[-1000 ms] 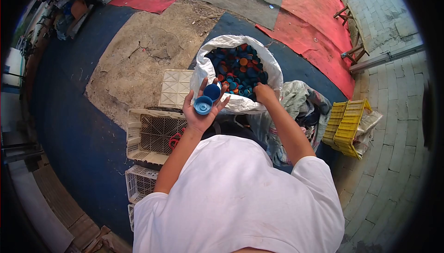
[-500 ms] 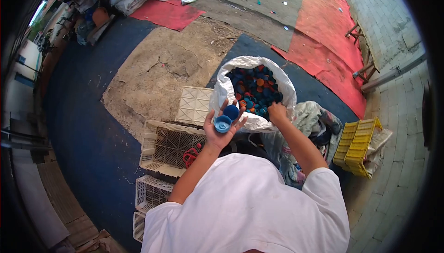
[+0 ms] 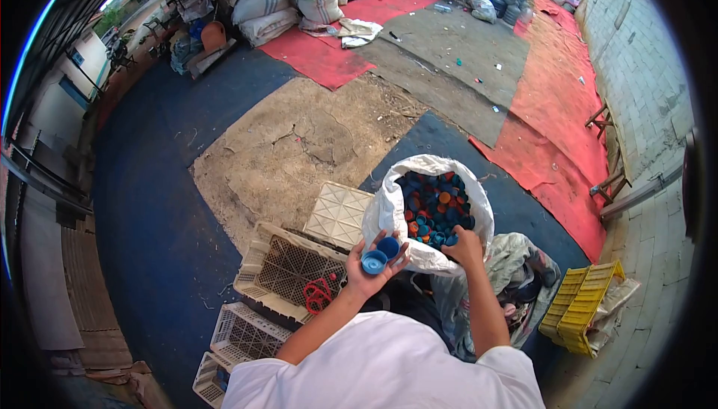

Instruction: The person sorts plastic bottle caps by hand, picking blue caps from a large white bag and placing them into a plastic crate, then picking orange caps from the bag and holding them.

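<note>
My left hand (image 3: 364, 277) is palm up beside the sack's near left rim. Two blue plastic caps rest in it, a lighter blue cap (image 3: 374, 262) on the palm side and a darker blue cap (image 3: 388, 247) against the fingers. An open white woven sack (image 3: 383, 203) stands in front of me, filled with blue, teal and orange caps (image 3: 434, 207). Over its near right side, my right hand (image 3: 467, 248) has its fingers closed on a blue cap (image 3: 451, 240) at the edge of the pile.
Cream plastic crates (image 3: 258, 278) stand at my left, one with a red coiled thing (image 3: 318, 295) in it. A yellow crate (image 3: 580, 308) and a stuffed clear bag (image 3: 516, 274) are on the right, near a block wall (image 3: 643, 87). Full sacks (image 3: 262, 5) are piled far left.
The view has tilted up, so everything sits lower and more of the far yard shows. The left hand still holds its two caps. A blue cap now shows at my right fingertips.
</note>
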`<state>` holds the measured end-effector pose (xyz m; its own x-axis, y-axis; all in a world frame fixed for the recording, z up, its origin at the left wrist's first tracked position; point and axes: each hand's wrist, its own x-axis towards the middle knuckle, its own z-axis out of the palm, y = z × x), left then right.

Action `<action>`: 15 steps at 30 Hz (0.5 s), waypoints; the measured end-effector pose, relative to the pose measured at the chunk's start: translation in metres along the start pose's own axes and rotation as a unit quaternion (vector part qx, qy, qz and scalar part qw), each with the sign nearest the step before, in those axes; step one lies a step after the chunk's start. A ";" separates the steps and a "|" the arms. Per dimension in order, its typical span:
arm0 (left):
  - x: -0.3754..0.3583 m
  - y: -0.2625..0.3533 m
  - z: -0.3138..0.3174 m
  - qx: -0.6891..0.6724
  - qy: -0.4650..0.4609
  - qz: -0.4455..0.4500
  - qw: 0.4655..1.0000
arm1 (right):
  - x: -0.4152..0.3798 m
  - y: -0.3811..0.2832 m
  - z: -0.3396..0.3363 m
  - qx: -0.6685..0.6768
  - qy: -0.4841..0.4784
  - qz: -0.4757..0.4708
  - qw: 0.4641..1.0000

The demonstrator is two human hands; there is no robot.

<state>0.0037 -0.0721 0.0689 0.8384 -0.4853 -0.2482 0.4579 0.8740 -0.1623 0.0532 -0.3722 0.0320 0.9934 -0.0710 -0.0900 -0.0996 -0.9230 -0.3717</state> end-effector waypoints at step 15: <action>0.013 0.003 0.019 -0.014 0.027 -0.051 0.998 | -0.040 -0.014 0.043 0.207 0.110 0.045 0.971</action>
<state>0.0215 -0.0755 0.0834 0.7698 -0.5736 -0.2800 0.5319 0.8190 -0.2152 0.0125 -0.3402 0.0012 0.9632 -0.2652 0.0432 -0.1554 -0.6811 -0.7155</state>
